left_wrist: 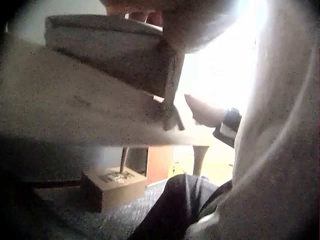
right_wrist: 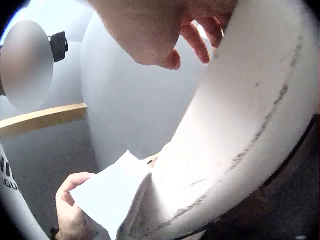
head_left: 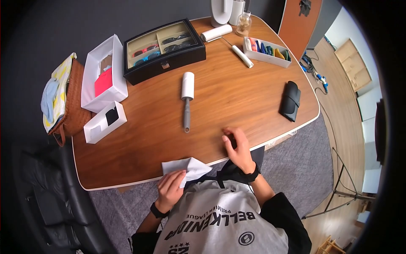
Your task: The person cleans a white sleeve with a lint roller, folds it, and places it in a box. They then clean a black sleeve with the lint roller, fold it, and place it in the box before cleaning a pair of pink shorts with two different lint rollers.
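Observation:
At the table's front edge my left hand [head_left: 170, 189] pinches a pale grey cloth [head_left: 190, 168] with a small printed mark. The cloth spreads past the fingers, partly over the table edge, and looks folded in the right wrist view. To the right, my right hand [head_left: 239, 149] hovers over the front edge with loosely curled fingers and nothing in them. Its thumb and fingers hang apart near the pale table rim in the right wrist view. A grey-handled lint roller [head_left: 187, 91] lies mid-table, ahead of both hands.
A black glasses display case [head_left: 165, 67] stands at the back left, beside white boxes [head_left: 118, 91] and a woven basket [head_left: 78, 97]. At right lie a black pouch [head_left: 290, 101] and a white box of rolled colourful items [head_left: 270, 59]. Another lint roller [head_left: 217, 33] is behind.

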`<control>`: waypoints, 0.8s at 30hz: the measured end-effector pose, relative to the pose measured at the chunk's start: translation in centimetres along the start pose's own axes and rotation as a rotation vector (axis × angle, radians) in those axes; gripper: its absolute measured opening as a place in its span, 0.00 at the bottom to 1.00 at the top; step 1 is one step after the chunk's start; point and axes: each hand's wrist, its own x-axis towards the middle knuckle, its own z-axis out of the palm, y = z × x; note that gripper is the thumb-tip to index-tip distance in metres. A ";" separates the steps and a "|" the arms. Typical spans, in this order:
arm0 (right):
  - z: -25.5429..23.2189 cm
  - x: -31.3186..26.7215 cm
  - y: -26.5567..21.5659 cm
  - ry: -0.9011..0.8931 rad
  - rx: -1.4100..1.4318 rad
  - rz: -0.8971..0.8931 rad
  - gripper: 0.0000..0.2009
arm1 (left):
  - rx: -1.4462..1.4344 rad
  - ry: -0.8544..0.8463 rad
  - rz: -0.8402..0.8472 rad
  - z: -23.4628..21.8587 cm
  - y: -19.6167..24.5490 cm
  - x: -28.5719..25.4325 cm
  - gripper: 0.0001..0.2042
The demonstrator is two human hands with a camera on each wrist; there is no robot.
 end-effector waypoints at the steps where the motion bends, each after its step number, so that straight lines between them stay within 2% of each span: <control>1: -0.3 0.0 -0.6 -0.113 0.101 0.069 0.14 | -0.144 -0.004 -0.135 -0.5 0.6 0.7 0.11; 2: -0.5 0.0 -1.4 -0.227 0.202 0.137 0.15 | -0.288 -0.009 -0.270 -0.8 1.0 1.3 0.11; 3: -0.6 0.1 -1.9 -0.226 0.204 0.135 0.15 | -0.438 -0.007 -0.403 -0.9 1.2 1.7 0.11; 4: -0.5 0.1 -2.3 -0.349 0.400 0.205 0.16 | -0.436 -0.008 -0.400 -1.0 1.3 2.0 0.11; 5: -0.4 0.2 -2.7 -0.471 0.597 0.272 0.17 | -0.601 0.008 -0.514 -1.1 1.4 2.3 0.11; 6: -0.4 0.2 -2.9 -0.465 0.598 0.268 0.17 | -0.766 0.024 -0.625 -1.2 1.4 2.7 0.11; 7: -0.3 0.2 -3.1 -0.513 0.698 0.267 0.18 | -0.865 0.029 -0.640 -1.4 1.5 3.2 0.11; 9: -0.4 0.3 -4.0 -0.559 0.829 0.304 0.20 | -0.901 0.038 -0.635 -1.3 1.3 4.0 0.11; 12: -0.6 -0.2 -4.1 -0.503 0.807 0.376 0.19 | -0.961 0.073 -0.637 -1.0 1.5 4.8 0.11; 14: -1.0 -0.4 -3.6 -0.460 0.747 0.403 0.19 | -0.874 0.028 -0.566 -1.2 1.9 5.5 0.12; 16: -1.7 -0.5 -3.0 -0.596 0.871 0.551 0.20 | -0.864 -0.008 -0.527 -1.1 1.9 5.7 0.12; 17: -2.0 -0.6 -2.9 -0.591 0.871 0.553 0.20 | -0.852 -0.040 -0.491 -1.0 1.9 5.8 0.13; 19: -2.6 -0.5 -3.1 -0.692 0.805 0.599 0.20 | -0.843 -0.073 -0.467 -1.3 2.1 6.5 0.13; 20: -2.5 -0.5 -3.2 -0.689 0.805 0.599 0.20 | -0.830 -0.101 -0.443 -1.5 2.2 7.1 0.13; 21: -2.3 -0.6 -3.5 -0.658 0.839 0.525 0.19 | -0.831 -0.103 -0.439 -2.0 2.4 7.7 0.13; 22: -2.2 -0.7 -3.7 -0.626 0.871 0.450 0.17 | -0.766 -0.165 -0.355 -2.5 2.8 8.4 0.13; 23: -2.2 -0.7 -3.8 -0.623 0.872 0.448 0.17 | -0.699 -0.226 -0.270 -2.7 2.9 8.9 0.14; 24: -2.2 -0.8 -4.0 -0.605 0.891 0.455 0.16 | -0.699 -0.228 -0.267 -2.7 2.8 9.3 0.14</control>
